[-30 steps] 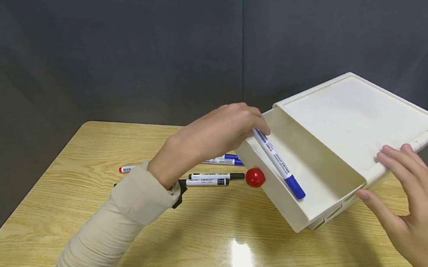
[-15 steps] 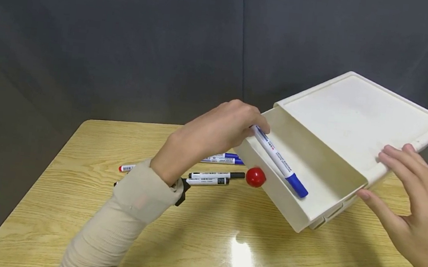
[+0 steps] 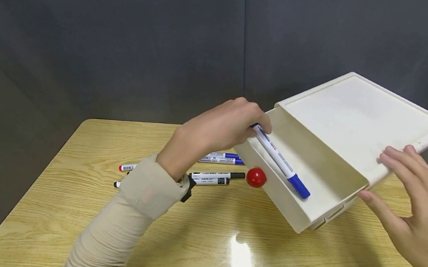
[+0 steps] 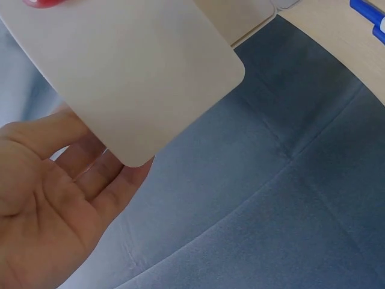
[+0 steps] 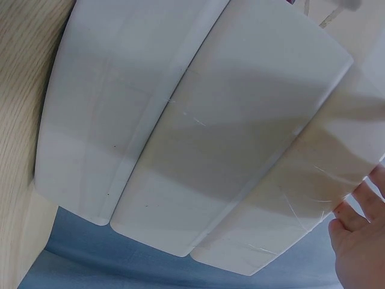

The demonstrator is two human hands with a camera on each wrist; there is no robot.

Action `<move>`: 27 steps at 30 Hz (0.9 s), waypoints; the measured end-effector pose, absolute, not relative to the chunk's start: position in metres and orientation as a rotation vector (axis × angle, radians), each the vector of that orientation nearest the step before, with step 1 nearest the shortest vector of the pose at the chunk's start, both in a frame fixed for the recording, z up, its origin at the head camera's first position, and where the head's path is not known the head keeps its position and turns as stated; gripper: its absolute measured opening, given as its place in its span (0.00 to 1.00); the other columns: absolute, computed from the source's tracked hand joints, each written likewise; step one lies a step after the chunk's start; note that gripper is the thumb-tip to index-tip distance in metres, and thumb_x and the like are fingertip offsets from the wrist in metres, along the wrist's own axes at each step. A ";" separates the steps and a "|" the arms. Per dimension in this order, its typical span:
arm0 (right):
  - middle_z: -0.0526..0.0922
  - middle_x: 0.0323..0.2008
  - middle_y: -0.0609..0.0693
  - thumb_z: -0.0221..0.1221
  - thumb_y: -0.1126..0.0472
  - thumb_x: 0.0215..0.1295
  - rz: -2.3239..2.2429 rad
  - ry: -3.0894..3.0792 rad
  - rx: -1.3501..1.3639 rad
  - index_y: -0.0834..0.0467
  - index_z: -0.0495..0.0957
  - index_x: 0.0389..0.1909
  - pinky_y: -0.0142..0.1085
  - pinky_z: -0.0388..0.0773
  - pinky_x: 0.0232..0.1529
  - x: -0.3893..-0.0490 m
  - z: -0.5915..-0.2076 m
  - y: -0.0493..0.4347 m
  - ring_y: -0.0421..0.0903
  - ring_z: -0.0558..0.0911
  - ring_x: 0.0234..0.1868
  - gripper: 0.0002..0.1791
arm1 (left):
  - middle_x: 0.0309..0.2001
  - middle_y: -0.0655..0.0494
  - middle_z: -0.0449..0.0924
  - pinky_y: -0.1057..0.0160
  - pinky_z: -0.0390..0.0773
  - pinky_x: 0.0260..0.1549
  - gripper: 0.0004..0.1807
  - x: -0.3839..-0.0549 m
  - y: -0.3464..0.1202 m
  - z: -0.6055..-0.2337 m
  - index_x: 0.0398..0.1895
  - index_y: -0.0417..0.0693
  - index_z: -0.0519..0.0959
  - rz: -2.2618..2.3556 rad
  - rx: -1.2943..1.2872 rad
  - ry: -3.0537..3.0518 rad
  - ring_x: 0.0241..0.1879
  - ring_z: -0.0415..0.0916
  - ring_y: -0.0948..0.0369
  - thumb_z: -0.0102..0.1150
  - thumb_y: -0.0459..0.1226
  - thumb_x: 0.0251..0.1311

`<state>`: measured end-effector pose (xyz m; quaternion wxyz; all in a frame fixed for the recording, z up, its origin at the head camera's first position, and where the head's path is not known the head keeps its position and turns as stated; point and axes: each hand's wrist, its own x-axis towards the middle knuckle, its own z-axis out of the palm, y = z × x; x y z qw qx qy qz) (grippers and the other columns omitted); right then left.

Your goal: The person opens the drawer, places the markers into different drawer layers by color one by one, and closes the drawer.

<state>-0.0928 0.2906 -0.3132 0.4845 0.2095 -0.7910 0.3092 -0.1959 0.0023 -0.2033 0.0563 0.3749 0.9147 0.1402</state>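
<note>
My left hand (image 3: 223, 123) is over the near left corner of a pulled-out white drawer (image 3: 279, 197), pinching the rear end of a white marker (image 3: 278, 159). Its blue cap points down into the drawer. In the left wrist view, the left hand's fingers (image 4: 123, 186) go behind the drawer front (image 4: 144, 78), which hides the marker. A round red knob (image 3: 256, 177) sits on that front. My right hand (image 3: 421, 212), fingers spread, touches the near right edge of the white drawer unit (image 3: 360, 120). The right wrist view shows that hand (image 5: 367, 241) by its pale panels (image 5: 210, 132).
On the wooden table (image 3: 73, 205), left of the drawer, lie blue-capped markers (image 3: 220, 160) and black-capped markers (image 3: 213, 180). A red-ended marker (image 3: 127, 167) lies farther left, partly behind the left sleeve (image 3: 140, 199). A dark curtain (image 3: 129, 46) hangs behind the table.
My left hand has shifted slightly up and to the right with the marker, whose blue cap now sits a little farther right. The right hand and drawer unit have barely moved.
</note>
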 end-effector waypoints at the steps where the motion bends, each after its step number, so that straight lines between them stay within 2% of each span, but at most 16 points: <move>1: 0.82 0.55 0.64 0.59 0.33 0.61 0.753 -1.928 0.509 0.73 0.80 0.49 0.40 0.64 0.74 -0.093 -0.313 0.290 0.54 0.73 0.69 0.42 | 0.47 0.58 0.83 0.70 0.80 0.43 0.13 -0.196 0.002 -0.204 0.50 0.50 0.85 0.431 1.136 2.773 0.42 0.77 0.62 0.62 0.31 0.65; 7: 0.82 0.56 0.64 0.59 0.33 0.61 0.745 -1.938 0.504 0.73 0.80 0.49 0.39 0.64 0.74 -0.092 -0.313 0.291 0.53 0.73 0.69 0.42 | 0.57 0.57 0.82 0.69 0.80 0.51 0.17 -0.197 0.001 -0.206 0.56 0.49 0.83 0.442 1.153 2.777 0.51 0.78 0.65 0.60 0.29 0.65; 12: 0.83 0.55 0.63 0.60 0.33 0.61 0.758 -1.924 0.509 0.73 0.80 0.49 0.40 0.64 0.74 -0.093 -0.313 0.290 0.53 0.73 0.69 0.42 | 0.58 0.57 0.82 0.68 0.79 0.55 0.19 -0.199 -0.003 -0.210 0.58 0.47 0.82 0.535 1.201 2.759 0.56 0.78 0.62 0.60 0.28 0.65; 27: 0.82 0.55 0.66 0.60 0.34 0.62 0.770 -1.901 0.524 0.74 0.79 0.49 0.41 0.65 0.74 -0.092 -0.311 0.289 0.54 0.74 0.68 0.42 | 0.55 0.53 0.84 0.68 0.81 0.50 0.17 -0.205 -0.018 -0.218 0.57 0.45 0.82 0.718 1.317 2.812 0.47 0.81 0.61 0.61 0.29 0.64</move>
